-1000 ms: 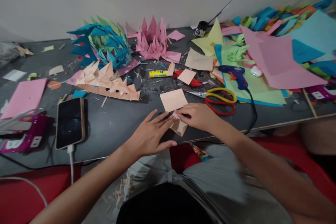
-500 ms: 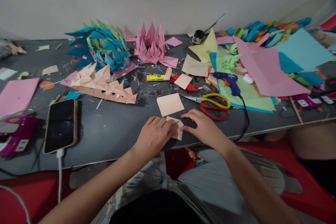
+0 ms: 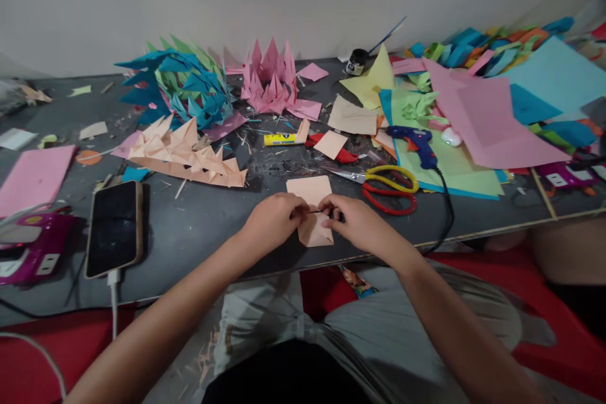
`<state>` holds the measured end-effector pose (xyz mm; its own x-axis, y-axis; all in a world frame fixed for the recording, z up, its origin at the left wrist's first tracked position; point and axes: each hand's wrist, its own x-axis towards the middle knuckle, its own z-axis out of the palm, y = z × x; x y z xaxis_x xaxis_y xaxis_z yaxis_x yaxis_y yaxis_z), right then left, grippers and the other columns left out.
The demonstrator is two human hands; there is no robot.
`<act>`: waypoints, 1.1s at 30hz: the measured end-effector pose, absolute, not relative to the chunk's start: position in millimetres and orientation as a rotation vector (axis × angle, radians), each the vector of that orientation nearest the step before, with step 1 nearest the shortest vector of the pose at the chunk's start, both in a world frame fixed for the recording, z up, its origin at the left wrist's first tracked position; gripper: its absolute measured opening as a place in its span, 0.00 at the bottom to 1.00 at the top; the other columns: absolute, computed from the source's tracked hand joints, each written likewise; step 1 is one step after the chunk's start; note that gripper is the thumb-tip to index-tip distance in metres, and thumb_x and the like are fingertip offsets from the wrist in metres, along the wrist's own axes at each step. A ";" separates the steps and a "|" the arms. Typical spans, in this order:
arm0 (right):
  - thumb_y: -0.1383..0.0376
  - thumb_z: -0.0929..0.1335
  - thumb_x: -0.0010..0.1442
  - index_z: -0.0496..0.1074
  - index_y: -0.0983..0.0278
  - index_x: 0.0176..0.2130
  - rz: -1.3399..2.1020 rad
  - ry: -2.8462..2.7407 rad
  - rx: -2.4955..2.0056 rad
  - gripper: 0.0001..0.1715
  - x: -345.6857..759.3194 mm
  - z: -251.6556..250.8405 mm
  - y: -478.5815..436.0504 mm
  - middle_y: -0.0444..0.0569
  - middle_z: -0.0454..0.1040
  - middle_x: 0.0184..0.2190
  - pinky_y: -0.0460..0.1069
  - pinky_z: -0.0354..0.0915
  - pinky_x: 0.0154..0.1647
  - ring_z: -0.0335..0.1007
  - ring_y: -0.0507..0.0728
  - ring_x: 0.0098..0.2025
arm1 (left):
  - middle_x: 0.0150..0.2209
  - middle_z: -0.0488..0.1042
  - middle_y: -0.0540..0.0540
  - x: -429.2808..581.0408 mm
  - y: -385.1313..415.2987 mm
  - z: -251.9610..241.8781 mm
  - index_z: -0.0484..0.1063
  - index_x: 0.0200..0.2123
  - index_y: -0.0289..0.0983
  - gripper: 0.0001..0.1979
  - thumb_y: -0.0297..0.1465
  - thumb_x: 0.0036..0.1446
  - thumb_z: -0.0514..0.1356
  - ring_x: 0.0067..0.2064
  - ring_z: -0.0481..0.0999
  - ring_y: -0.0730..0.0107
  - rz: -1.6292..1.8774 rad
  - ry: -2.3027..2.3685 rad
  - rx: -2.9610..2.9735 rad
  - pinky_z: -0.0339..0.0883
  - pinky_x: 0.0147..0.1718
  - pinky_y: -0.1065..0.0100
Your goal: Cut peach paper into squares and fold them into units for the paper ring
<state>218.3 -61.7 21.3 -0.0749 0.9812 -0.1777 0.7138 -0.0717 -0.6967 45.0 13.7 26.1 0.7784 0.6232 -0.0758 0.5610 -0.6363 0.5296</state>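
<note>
A small peach paper piece with folded corners (image 3: 314, 233) lies near the table's front edge. My left hand (image 3: 278, 218) pinches its far edge from the left, fingers curled. From the right, my right hand (image 3: 349, 219) grips the same edge, thumb and fingers closed on it. The fingertips almost meet and partly hide the edge. Just beyond them lies a flat peach paper sheet (image 3: 309, 185). Scissors with yellow and red handles (image 3: 389, 189) rest to the right. A glue stick (image 3: 280, 139) and another peach square (image 3: 330, 144) lie farther back.
Spiky folded-paper pieces in blue and green (image 3: 199, 88), pink (image 3: 271, 85) and peach (image 3: 187, 154) stand behind. A blue glue gun (image 3: 416, 142) lies on coloured sheets. A phone (image 3: 113, 227) on a cable and a purple device (image 3: 35, 243) are at the left.
Both hands have moved to the folded paper's far edge, drawing closer together. The paper has turned and lies straighter. The flat sheet behind it has also turned and is now partly covered by my hands.
</note>
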 end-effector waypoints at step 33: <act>0.61 0.66 0.57 0.73 0.61 0.42 0.912 -1.849 -1.455 0.13 230.6 2.9 -49.8 0.48 0.76 0.38 0.47 0.66 0.35 0.71 0.53 0.35 | 0.29 0.75 0.48 20.8 8.1 17.3 0.74 0.28 0.36 0.06 0.28 0.54 0.58 0.33 0.72 0.70 0.429 0.946 2.246 0.64 0.34 0.68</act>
